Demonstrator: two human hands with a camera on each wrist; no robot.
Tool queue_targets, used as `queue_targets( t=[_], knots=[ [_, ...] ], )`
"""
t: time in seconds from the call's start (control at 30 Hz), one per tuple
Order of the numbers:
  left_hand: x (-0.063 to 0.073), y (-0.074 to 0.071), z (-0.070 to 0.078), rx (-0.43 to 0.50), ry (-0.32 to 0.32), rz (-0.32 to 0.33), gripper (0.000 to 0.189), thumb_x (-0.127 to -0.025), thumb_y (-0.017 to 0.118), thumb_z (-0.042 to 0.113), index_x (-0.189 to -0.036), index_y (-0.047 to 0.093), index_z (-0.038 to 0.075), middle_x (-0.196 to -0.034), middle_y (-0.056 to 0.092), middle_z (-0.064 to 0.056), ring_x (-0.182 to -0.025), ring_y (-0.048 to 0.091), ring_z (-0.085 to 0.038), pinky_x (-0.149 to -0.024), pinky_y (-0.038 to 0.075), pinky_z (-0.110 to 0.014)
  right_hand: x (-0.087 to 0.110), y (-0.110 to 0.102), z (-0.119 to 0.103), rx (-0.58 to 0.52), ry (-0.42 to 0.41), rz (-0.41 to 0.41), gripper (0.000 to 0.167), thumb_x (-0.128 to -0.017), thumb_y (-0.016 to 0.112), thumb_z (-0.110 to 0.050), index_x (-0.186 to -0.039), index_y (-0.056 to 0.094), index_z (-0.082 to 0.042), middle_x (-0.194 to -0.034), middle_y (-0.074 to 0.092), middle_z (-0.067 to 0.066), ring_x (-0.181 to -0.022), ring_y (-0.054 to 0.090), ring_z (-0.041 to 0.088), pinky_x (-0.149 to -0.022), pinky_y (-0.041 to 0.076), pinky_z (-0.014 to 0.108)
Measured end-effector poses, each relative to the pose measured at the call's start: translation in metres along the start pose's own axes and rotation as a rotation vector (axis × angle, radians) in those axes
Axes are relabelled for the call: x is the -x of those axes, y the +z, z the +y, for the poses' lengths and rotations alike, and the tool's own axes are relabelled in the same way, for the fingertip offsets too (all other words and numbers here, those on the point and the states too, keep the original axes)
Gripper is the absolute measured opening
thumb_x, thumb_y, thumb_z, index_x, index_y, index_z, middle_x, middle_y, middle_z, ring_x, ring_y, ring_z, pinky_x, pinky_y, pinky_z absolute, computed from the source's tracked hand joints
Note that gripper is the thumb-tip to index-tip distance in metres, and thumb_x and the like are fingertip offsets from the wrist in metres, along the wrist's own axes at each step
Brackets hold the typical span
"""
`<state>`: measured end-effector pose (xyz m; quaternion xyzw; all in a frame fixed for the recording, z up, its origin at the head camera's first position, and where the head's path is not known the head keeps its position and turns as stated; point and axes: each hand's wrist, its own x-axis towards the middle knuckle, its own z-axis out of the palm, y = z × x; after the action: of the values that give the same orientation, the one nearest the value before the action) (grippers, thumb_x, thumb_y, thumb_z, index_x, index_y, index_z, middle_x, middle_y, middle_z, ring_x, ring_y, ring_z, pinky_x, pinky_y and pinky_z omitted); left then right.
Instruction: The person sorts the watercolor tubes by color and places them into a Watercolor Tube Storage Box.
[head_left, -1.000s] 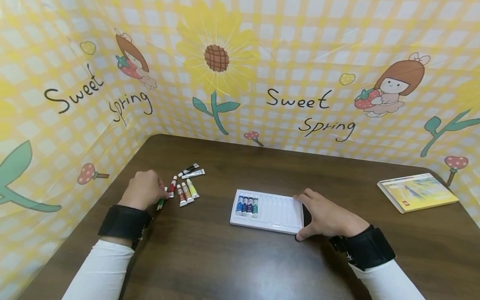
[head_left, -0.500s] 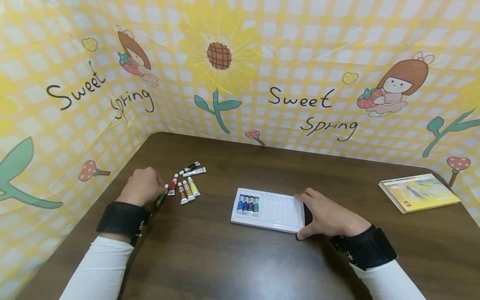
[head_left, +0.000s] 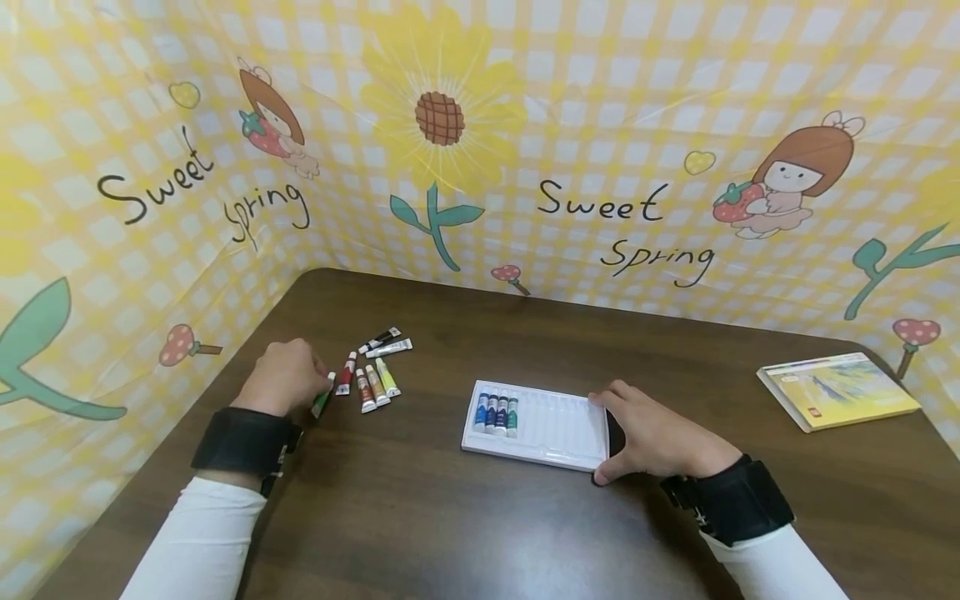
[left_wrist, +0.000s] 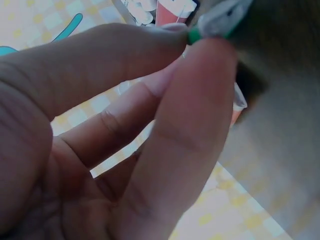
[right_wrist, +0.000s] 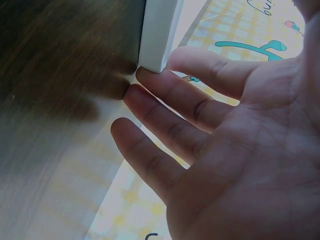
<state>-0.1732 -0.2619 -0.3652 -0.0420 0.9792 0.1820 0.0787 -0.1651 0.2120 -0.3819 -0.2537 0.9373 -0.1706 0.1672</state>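
Note:
My left hand (head_left: 281, 377) pinches a green paint tube (head_left: 323, 399) between thumb and finger at the table's left. In the left wrist view the green tube (left_wrist: 225, 20) points away from the fingertips, blurred. Just right of it lies a red paint tube (head_left: 346, 373), with brown, ochre and yellow-green tubes (head_left: 377, 385) side by side. Across a white paint tray (head_left: 558, 429) my right hand (head_left: 663, 429) holds the right end, thumb at the near corner and fingers at the far one. Several blue and green tubes (head_left: 496, 414) fill the tray's left slots.
A black tube (head_left: 379, 340) and a white tube (head_left: 388, 348) lie behind the other loose ones. The yellow box or pad (head_left: 840, 390) lies at the far right. Patterned cloth (head_left: 480, 167) walls the brown table (head_left: 420, 517) at the back and left.
My left hand has shifted slightly left with the green tube, widening its gap from the red tube. The right hand and the tray stay put.

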Motion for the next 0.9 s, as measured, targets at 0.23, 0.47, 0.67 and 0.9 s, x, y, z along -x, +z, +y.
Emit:
queue_targets(
  t=[0.23, 0.47, 0.67, 0.9],
  knots=[
    [0.0041, 0.0023, -0.0028, -0.016, 0.006, 0.063, 0.027, -0.085, 0.065, 0.009, -0.059, 0.060, 0.014, -0.064, 0.056, -0.002, -0.065, 0.054, -0.026, -0.059, 0.039, -0.035, -0.0023, 0.0002, -0.0009, 0.000, -0.014, 0.005, 0.103, -0.070, 0.097, -0.047, -0.150, 0.051, -0.001, -0.140, 0.054, 0.015, -0.122, 0.057, 0.030, -0.102, 0.052, 0.051],
    [0.0062, 0.0045, -0.0006, -0.023, -0.008, 0.086, 0.024, -0.083, 0.067, 0.011, -0.060, 0.060, 0.015, -0.069, 0.059, -0.006, -0.067, 0.057, -0.029, -0.057, 0.042, -0.038, 0.0008, 0.0029, 0.0005, -0.013, -0.007, 0.004, 0.102, -0.069, 0.098, -0.046, -0.148, 0.053, 0.000, -0.137, 0.055, 0.014, -0.118, 0.057, 0.027, -0.099, 0.053, 0.048],
    [0.0073, 0.0076, 0.0039, -0.009, 0.000, 0.082, 0.033, -0.081, 0.068, 0.008, -0.054, 0.050, 0.017, -0.059, 0.045, 0.001, -0.061, 0.050, -0.024, -0.055, 0.037, -0.035, 0.0012, 0.0049, 0.0025, -0.025, 0.012, 0.005, 0.102, -0.069, 0.098, -0.045, -0.148, 0.053, -0.001, -0.137, 0.055, 0.013, -0.120, 0.057, 0.028, -0.100, 0.052, 0.048],
    [0.0094, 0.0088, 0.0055, -0.002, 0.006, 0.092, 0.038, -0.082, 0.066, 0.005, -0.053, 0.046, 0.017, -0.056, 0.037, 0.004, -0.056, 0.043, -0.020, -0.054, 0.034, -0.033, 0.0006, 0.0034, 0.0021, -0.018, -0.001, 0.009, 0.101, -0.069, 0.098, -0.045, -0.149, 0.052, -0.002, -0.137, 0.055, 0.012, -0.120, 0.057, 0.027, -0.098, 0.053, 0.048]
  ],
)
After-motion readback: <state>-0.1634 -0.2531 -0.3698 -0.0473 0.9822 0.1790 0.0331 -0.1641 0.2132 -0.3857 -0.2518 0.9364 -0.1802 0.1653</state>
